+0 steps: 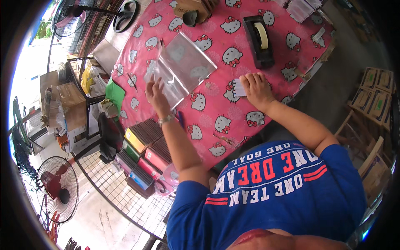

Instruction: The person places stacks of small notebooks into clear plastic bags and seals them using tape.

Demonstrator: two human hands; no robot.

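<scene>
On the pink cartoon-print tablecloth (212, 121), a stack of clear plastic sleeves (187, 62) lies left of the middle. My left hand (156, 98) is at the near left edge of these sleeves, its fingers apart and nothing visibly gripped. A wristwatch (166, 120) is on that wrist. To the right, my right hand (258, 89) has its fingers curled over a small pale notepad (238, 88). Dark marks like binding loops run along the pad's edge; most of it is hidden under the hand. Beyond my right hand stands a black tape dispenser (260, 43) with a cream roll.
Stacked spiral notebooks (143, 133) with coloured covers stand at the table's left edge. A cardboard box (193, 9) is at the far side, more pale pads (301, 9) at the far right. A standing fan (58, 189) is at left, brown cartons (371, 98) at right.
</scene>
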